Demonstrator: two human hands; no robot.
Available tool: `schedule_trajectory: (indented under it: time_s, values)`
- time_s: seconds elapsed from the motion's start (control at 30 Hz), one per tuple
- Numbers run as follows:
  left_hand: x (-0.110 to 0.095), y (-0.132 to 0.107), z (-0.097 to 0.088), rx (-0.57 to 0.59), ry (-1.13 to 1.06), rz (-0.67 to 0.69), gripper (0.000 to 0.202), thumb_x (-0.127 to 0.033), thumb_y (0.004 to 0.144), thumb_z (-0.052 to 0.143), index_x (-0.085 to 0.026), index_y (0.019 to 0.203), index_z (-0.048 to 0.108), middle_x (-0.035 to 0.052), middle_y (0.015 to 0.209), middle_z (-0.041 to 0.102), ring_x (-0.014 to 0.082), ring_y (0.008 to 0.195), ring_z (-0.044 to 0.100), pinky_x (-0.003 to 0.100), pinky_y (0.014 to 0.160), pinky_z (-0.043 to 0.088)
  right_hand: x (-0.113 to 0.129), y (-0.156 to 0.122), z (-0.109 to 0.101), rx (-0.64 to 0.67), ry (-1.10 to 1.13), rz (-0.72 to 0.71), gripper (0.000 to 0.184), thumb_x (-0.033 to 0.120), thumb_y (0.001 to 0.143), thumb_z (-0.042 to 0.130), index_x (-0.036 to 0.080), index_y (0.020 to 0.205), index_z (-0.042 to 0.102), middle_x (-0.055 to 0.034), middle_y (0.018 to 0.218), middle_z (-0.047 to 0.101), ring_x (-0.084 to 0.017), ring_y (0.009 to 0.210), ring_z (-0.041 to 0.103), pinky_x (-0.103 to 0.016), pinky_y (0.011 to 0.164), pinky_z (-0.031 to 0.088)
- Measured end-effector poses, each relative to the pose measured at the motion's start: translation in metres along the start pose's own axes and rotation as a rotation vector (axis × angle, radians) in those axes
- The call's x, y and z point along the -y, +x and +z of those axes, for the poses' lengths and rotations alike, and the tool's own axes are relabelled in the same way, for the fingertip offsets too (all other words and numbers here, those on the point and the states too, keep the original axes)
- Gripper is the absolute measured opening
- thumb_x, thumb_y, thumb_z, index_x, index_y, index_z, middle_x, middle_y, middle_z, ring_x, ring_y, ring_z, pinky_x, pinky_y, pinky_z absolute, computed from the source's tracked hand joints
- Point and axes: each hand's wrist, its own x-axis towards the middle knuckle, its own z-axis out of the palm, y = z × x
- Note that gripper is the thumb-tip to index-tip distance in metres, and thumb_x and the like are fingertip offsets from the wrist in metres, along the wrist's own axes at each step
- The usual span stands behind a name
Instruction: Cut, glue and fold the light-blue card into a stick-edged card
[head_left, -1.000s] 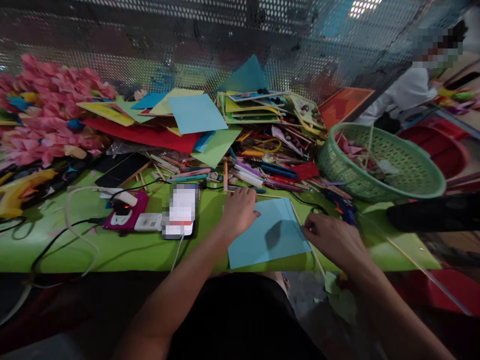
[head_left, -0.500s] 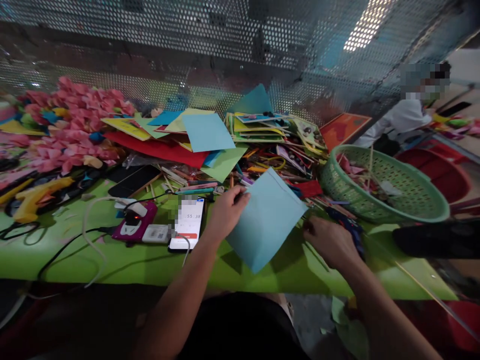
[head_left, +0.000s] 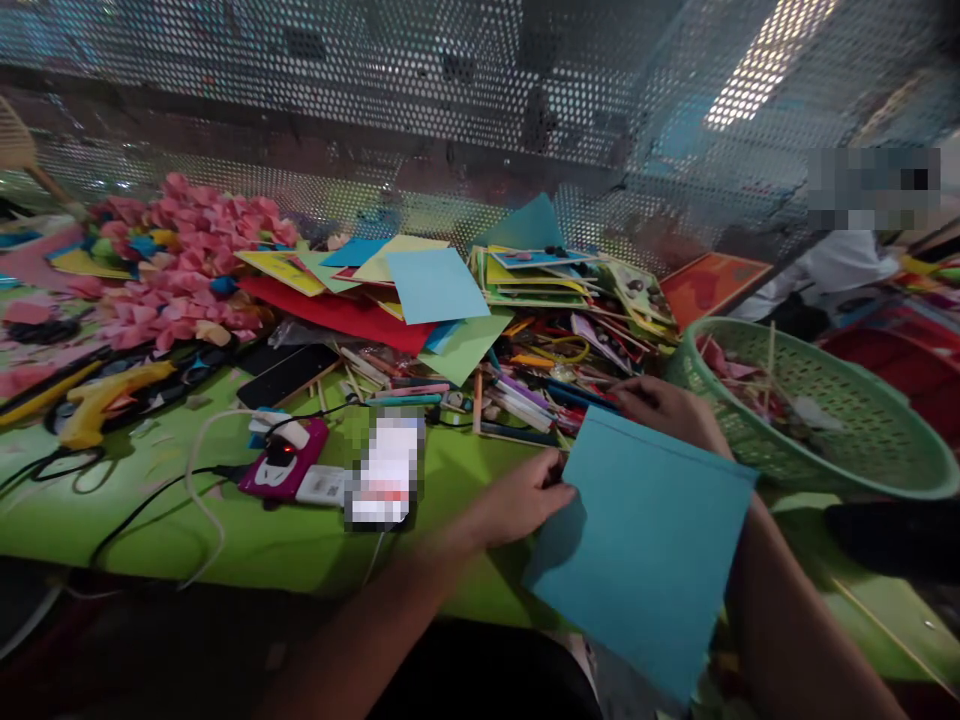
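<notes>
My left hand (head_left: 517,500) pinches the left edge of a light blue paper sheet (head_left: 645,540) and holds it up above the front edge of the green table (head_left: 262,540). The sheet hangs tilted over my right forearm. My right hand (head_left: 664,408) reaches beyond the sheet to the heap of pens and sticks (head_left: 525,395), just left of the green basket (head_left: 840,430). Its fingers are curled over the heap; what they touch is hidden.
Coloured paper sheets (head_left: 420,290) are piled at the back, pink paper flowers (head_left: 172,260) at the left. A phone (head_left: 386,470), a pink charger with cables (head_left: 281,470), a dark phone (head_left: 289,372) and a yellow glue gun (head_left: 105,400) lie on the table. Another person (head_left: 832,270) sits at far right.
My left hand lifted the blue sheet off the table and carried it right and toward me. My right hand let go of its corner and reached forward to the pen heap.
</notes>
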Motion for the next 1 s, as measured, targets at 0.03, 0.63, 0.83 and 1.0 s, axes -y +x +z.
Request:
schedule_trajectory:
  time_s: [0.03,0.63,0.83,1.0]
  values:
    - [0.001,0.0,0.001,-0.003,0.004,-0.003,0.009,-0.019,0.089,0.059,-0.02,0.097,0.058,0.0001,0.094,0.061,0.0166,0.089,0.057,0.029,0.084,0.046,0.002,0.011,0.005,0.022,-0.054,-0.025,0.03,0.04,0.098,0.052,0.021,0.106,0.075,-0.0089,0.1,0.08,-0.027,0.085,0.074,-0.035,0.072,0.055]
    - [-0.002,0.003,-0.012,-0.317,-0.074,0.053,0.014,-0.032,0.099,0.051,-0.022,0.089,0.053,-0.0027,0.081,0.047,0.0147,0.076,0.045,0.027,0.071,0.038,0.045,0.111,0.083,-0.04,-0.371,-0.093,0.032,0.022,0.107,0.045,0.017,0.133,0.062,-0.0164,0.125,0.067,-0.031,0.123,0.058,-0.049,0.103,0.047]
    - [0.001,0.006,-0.015,-0.376,-0.091,0.08,0.012,-0.028,0.099,0.051,-0.022,0.089,0.053,-0.0028,0.08,0.047,0.0151,0.076,0.045,0.028,0.073,0.039,0.059,0.104,0.075,0.016,-0.408,-0.077,0.037,0.039,0.104,0.059,0.021,0.137,0.06,-0.0109,0.133,0.064,-0.026,0.116,0.064,-0.051,0.101,0.053]
    - [0.0,0.006,-0.012,-0.381,-0.119,0.082,0.011,-0.026,0.098,0.052,-0.021,0.091,0.058,-0.0008,0.085,0.055,0.016,0.08,0.05,0.028,0.075,0.043,0.06,0.105,0.059,0.22,-0.394,-0.049,0.048,0.04,0.1,0.064,0.02,0.144,0.057,-0.0127,0.129,0.066,-0.028,0.115,0.065,-0.053,0.1,0.051]
